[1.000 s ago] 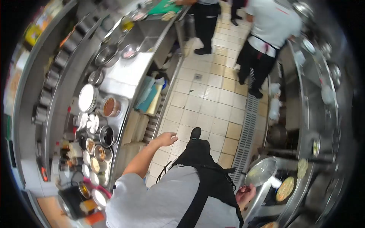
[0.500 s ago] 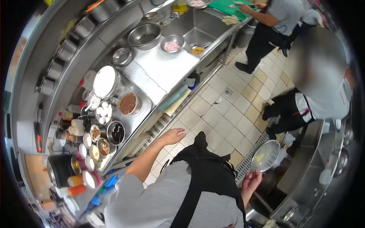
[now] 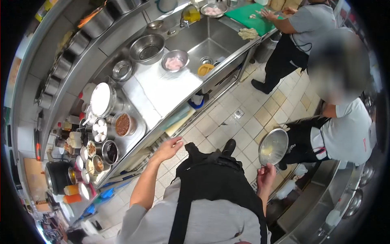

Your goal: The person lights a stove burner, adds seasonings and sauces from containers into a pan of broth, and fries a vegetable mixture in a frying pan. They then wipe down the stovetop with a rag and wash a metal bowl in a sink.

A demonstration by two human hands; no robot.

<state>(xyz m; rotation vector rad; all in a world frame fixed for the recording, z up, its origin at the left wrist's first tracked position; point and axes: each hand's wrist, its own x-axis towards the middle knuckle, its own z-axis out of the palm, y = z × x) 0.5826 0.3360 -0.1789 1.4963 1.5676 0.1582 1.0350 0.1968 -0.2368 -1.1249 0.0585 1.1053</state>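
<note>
My right hand (image 3: 266,177) grips the rim of a metal bowl (image 3: 278,153), its fingers closed on the near edge. The bowl is tilted, and a little yellowish food (image 3: 267,150) sticks to its inside. My left hand (image 3: 168,149) hangs in the air beside the front edge of the steel counter, holding nothing, with its fingers stretched out. On the counter near it stand a tub of reddish-brown sauce (image 3: 125,124) and a bowl of white eggs (image 3: 100,130). Farther off, a metal bowl of pale pink meat (image 3: 174,63) sits by the sink.
Two co-workers stand ahead on the right; one has hands (image 3: 269,15) at a green cutting board (image 3: 248,20). A sink (image 3: 209,42) is set into the counter. Pots (image 3: 77,42) line the shelf at left. Steel equipment (image 3: 321,195) borders the aisle at right.
I have moved forward along the aisle, with the bowl still in my right hand. The nearer co-worker's body has shifted. My left hand stays outstretched.
</note>
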